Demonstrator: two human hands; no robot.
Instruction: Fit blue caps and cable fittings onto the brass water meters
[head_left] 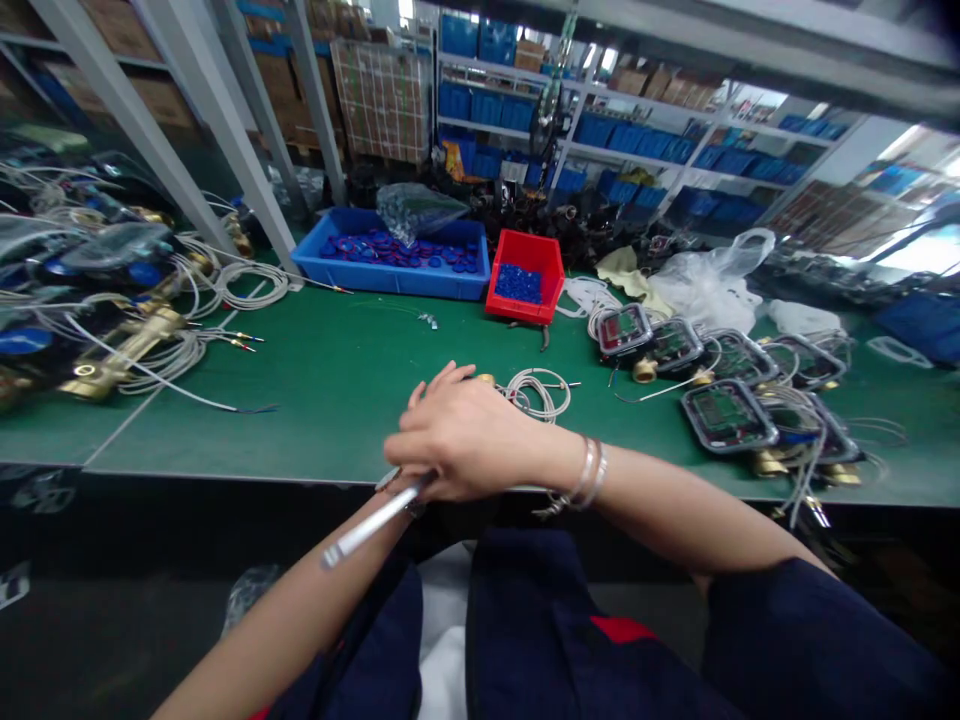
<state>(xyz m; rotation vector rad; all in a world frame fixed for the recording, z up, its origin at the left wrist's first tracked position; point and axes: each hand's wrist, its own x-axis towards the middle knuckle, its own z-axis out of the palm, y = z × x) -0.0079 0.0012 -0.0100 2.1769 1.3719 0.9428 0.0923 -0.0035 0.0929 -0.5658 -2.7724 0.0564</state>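
My right hand is closed around a slim white-and-silver pen-like stick, which slants down toward my left forearm. Beneath it, my left hand is mostly covered; a few fingertips seem to show past the right hand's knuckles. Whatever the left hand touches is hidden. Just beyond the right hand, a small brass-coloured end peeks out, and a coiled grey cable lies beside it on the green table.
At the table's back stand a blue tray of blue discs and a red bin of small blue pieces. Meters with square clear-framed displays sit at right. Brass fittings and cables crowd the left. A metal post rises there.
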